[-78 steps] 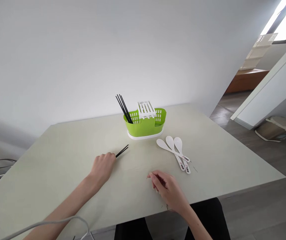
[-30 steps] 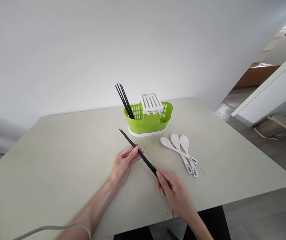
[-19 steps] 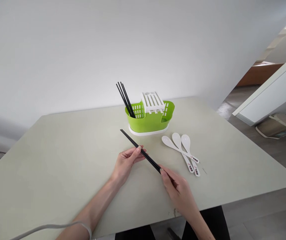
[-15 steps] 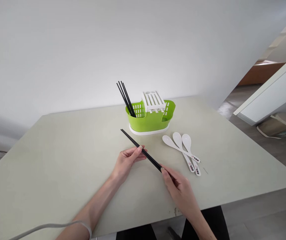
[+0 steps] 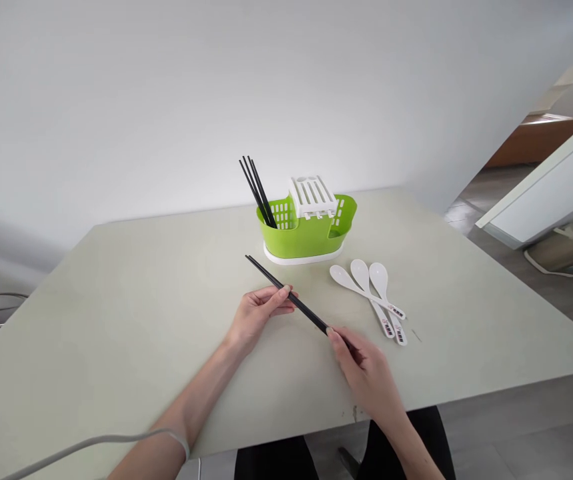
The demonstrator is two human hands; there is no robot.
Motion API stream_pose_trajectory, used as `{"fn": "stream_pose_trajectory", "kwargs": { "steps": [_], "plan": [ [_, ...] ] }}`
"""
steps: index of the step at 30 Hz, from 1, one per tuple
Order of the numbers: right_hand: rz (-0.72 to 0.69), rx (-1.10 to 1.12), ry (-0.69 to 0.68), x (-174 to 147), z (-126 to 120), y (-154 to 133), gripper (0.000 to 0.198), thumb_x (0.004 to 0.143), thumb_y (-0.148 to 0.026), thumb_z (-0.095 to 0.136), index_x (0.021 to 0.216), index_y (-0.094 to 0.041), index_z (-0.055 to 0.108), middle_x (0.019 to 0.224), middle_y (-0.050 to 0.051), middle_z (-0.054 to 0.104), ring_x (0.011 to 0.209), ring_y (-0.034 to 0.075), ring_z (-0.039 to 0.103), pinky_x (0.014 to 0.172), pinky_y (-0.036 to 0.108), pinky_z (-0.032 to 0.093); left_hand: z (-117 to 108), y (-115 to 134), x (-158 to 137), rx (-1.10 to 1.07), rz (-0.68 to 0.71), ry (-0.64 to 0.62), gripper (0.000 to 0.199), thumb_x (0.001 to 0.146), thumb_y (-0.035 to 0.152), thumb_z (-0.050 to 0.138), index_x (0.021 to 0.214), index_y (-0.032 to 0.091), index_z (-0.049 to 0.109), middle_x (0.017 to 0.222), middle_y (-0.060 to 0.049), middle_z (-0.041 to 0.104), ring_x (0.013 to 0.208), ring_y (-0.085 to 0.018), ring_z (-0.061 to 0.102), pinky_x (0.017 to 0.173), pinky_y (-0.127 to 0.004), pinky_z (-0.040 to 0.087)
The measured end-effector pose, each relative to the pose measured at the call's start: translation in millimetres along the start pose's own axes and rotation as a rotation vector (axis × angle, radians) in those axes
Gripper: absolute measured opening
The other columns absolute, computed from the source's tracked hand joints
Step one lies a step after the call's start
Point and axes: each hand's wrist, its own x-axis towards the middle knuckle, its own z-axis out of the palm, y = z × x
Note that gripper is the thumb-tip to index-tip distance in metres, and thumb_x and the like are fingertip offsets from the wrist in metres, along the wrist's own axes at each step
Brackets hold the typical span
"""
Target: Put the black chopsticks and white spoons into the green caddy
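Right hand has joined left hand; both clamp the chopsticks, near side of basket; pair looks steadied.

We hold a pair of black chopsticks, laid side by side and slanting from near right to far left; the thumb and fingers of our left hand pinch them around the middle, while our right hand grips and hides their near ends; the slim tips, almost even, point toward the far left, just short of the green caddy; the caddy stands upright on its white base, beyond our hands, with more black chopsticks leaning left in its left compartment; to the right, three white spoons lie crossed, handles toward us.
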Motion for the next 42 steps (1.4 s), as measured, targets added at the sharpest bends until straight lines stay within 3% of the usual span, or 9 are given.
{"fn": "stream_pose_trajectory", "kwargs": {
  "steps": [6, 12, 15, 20, 23, 26, 30, 36, 42],
  "plan": [
    [-0.042, 0.02, -0.018, -1.9, -2.4, -3.5, 0.046, 0.106, -0.057, 0.047, 0.107, -0.022, 0.077, 0.09, 0.007, 0.072, 0.08, 0.023, 0.063, 0.069, 0.032, 0.049, -9.1, 6.0, 2.4, -0.056, 0.069, 0.156, 0.043, 0.069, 0.054, 0.092, 0.085, 0.016, 0.084, 0.1, -0.011, 0.081, 0.082, -0.019, 0.074, 0.084, -0.033, 0.062],
    [-0.066, 0.015, -0.13, -2.1, -4.4, -2.7, 0.045, 0.106, -0.057, 0.047, 0.107, -0.023, 0.077, 0.079, 0.003, 0.067, 0.07, 0.02, 0.056, 0.062, 0.031, 0.044, -21.5, 26.7, -7.0, 0.034, 0.131, 0.282, 0.048, 0.064, 0.056, 0.094, 0.084, 0.014, 0.082, 0.099, -0.014, 0.081, 0.091, -0.025, 0.077, 0.087, -0.035, 0.064],
    [-0.069, 0.06, -0.169, -1.2, -4.7, -0.1, 0.044, 0.105, -0.057, 0.049, 0.111, -0.023, 0.076, 0.074, 0.002, 0.064, 0.065, 0.018, 0.054, 0.06, 0.03, 0.043, -28.5, 64.1, -5.3, 0.036, 0.234, 0.379, 0.047, 0.063, 0.051, 0.096, 0.086, 0.013, 0.082, 0.097, -0.012, 0.082, 0.09, -0.023, 0.077, 0.087, -0.033, 0.064],
    [-0.118, 0.103, -0.167, -0.2, -4.5, 3.4, 0.043, 0.105, -0.056, 0.05, 0.112, -0.023, 0.077, 0.072, 0.002, 0.062, 0.062, 0.017, 0.051, 0.057, 0.028, 0.043, -38.0, 162.9, 10.0, 0.079, 0.54, 0.557, 0.03, 0.077, 0.04, 0.09, 0.086, 0.014, 0.079, 0.096, -0.008, 0.08, 0.093, -0.017, 0.076, 0.084, -0.025, 0.065],
    [-0.147, 0.117, -0.176, -0.3, -4.9, 3.3, 0.044, 0.105, -0.055, 0.048, 0.11, -0.023, 0.077, 0.073, 0.002, 0.064, 0.061, 0.016, 0.051, 0.056, 0.028, 0.042, -36.3, 214.7, 21.2, 0.157, 0.7, 0.591, 0.025, 0.084, 0.036, 0.086, 0.087, 0.013, 0.078, 0.097, -0.008, 0.079, 0.093, -0.015, 0.076, 0.089, -0.025, 0.065],
    [-0.17, 0.128, -0.171, -0.5, -5.6, 2.6, 0.044, 0.106, -0.054, 0.046, 0.105, -0.022, 0.077, 0.072, 0.002, 0.064, 0.06, 0.017, 0.051, 0.057, 0.029, 0.042, -30.1, 242.9, 35.2, 0.339, 0.781, 0.592, 0.026, 0.082, 0.036, 0.087, 0.085, 0.011, 0.079, 0.097, -0.011, 0.079, 0.091, -0.018, 0.077, 0.091, -0.031, 0.066],
    [-0.18, 0.14, -0.172, -0.3, -6.0, 1.3, 0.041, 0.106, -0.051, 0.047, 0.102, -0.023, 0.076, 0.074, 0.002, 0.065, 0.062, 0.016, 0.052, 0.058, 0.028, 0.042, -18.8, 244.3, 58.5, 0.44, 0.708, 0.616, 0.023, 0.081, 0.031, 0.087, 0.08, 0.01, 0.078, 0.088, -0.012, 0.079, 0.078, -0.018, 0.077, 0.085, -0.034, 0.067],
    [-0.177, 0.152, -0.189, -0.4, -7.4, -2.3, 0.037, 0.107, -0.047, 0.047, 0.101, -0.023, 0.074, 0.075, 0.003, 0.066, 0.063, 0.017, 0.054, 0.06, 0.029, 0.041, -8.7, 215.2, 86.1, 0.477, 0.557, 0.619, 0.023, 0.076, 0.03, 0.088, 0.08, 0.01, 0.078, 0.083, -0.012, 0.08, 0.07, -0.018, 0.076, 0.079, -0.033, 0.066],
    [-0.164, 0.142, -0.198, -0.4, -7.6, -2.8, 0.037, 0.107, -0.047, 0.046, 0.101, -0.023, 0.074, 0.075, 0.003, 0.066, 0.064, 0.017, 0.054, 0.06, 0.029, 0.04, -13.3, 192.3, 107.0, 0.685, 0.417, 0.649, 0.025, 0.076, 0.035, 0.088, 0.076, 0.012, 0.079, 0.075, -0.01, 0.079, 0.064, -0.021, 0.077, 0.076, -0.032, 0.062]
  ]
}}
